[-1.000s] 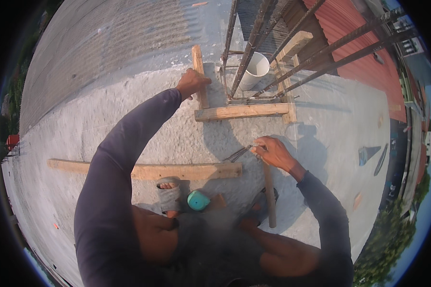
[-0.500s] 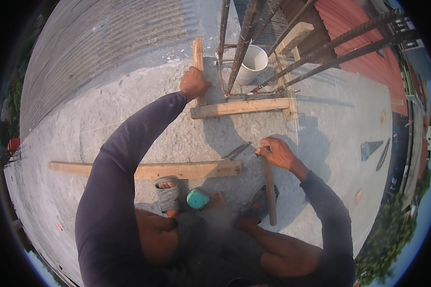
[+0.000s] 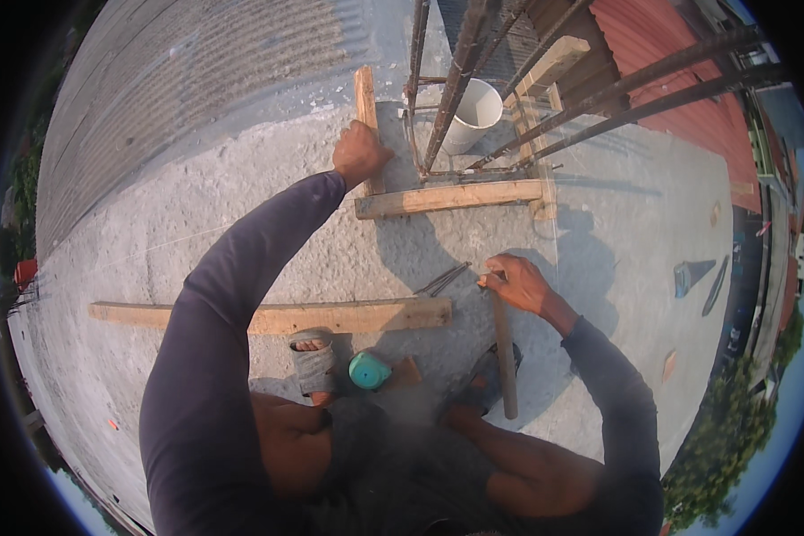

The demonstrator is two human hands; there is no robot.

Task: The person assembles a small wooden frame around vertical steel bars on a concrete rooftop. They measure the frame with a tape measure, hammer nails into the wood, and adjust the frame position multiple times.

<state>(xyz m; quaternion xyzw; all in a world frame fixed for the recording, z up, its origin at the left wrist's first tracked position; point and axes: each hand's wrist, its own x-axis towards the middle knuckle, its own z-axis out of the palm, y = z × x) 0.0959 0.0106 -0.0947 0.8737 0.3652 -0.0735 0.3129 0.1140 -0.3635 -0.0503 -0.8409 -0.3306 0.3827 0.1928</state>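
Pale sawn timber makes up the piece under inspection: a short board (image 3: 364, 94), found at eleven o'clock on the rough concrete (image 3: 304, 241). We judge it stiff, light enough for one hand, dry and not slippery, though its edges may splinter. We would take hold around mid-length, across both long edges, clear of the end nearest us. The left hand (image 3: 360, 154) grasps it so, thumb toward three o'clock.

Its near end appears to meet a cross batten (image 3: 451, 198) at one o'clock; we cannot confirm any fastening. Beyond, also toward one o'clock, we record steel bars (image 3: 463, 80) and a white bucket (image 3: 461, 136).

At three o'clock the right hand (image 3: 520, 284) has its fingers bent above the upper end of a round stick (image 3: 505, 357); we cannot tell whether it grips anything. Thin dark rods (image 3: 442, 280) lie just beside it, toward nine o'clock. Further out, we note a long plank (image 3: 357, 317) at eight o'clock and a teal case (image 3: 368, 371) near six.
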